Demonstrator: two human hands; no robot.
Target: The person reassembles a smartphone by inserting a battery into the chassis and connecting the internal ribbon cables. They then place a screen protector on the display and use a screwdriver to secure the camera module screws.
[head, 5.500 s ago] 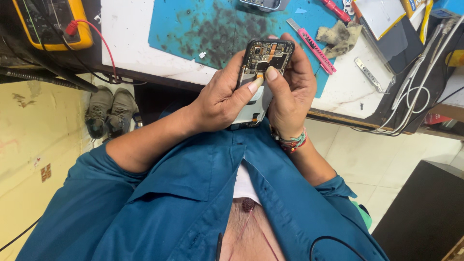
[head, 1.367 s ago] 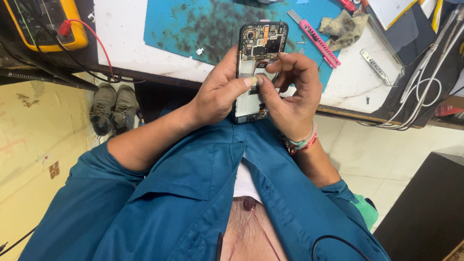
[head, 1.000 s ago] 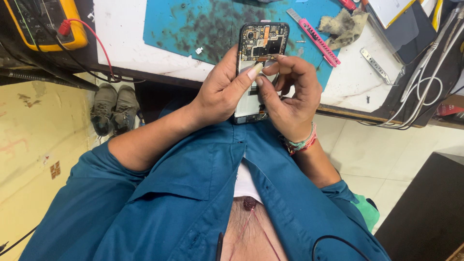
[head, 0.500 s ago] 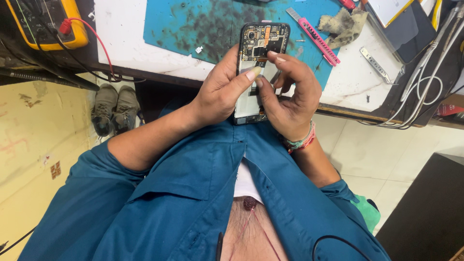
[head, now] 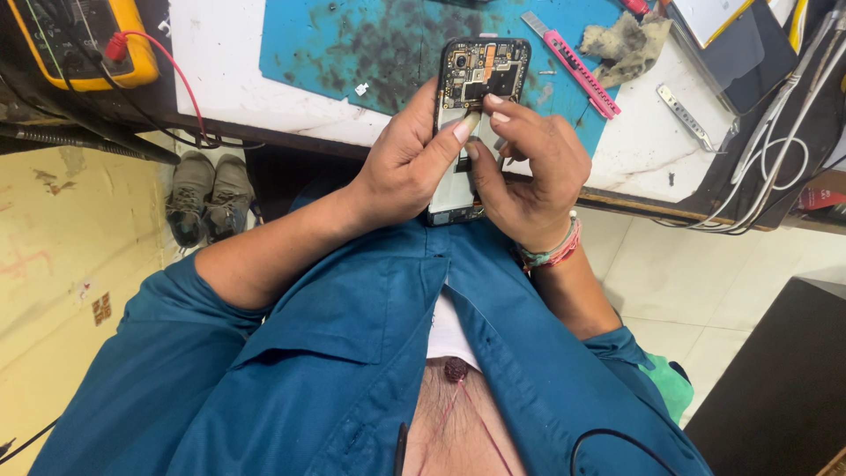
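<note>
Our left hand point(head: 401, 167) grips the opened phone point(head: 480, 84) upright above the counter point(head: 220, 62); our right hand point(head: 529, 172) pinches a small part at its exposed board.

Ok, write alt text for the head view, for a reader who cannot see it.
Two bare hands hold an opened phone with its circuit boards exposed; the left hand grips its side while the right hand pinches at its middle. Beyond lie a stained blue mat, a pink utility knife and a yellow multimeter on a white bench.
</note>
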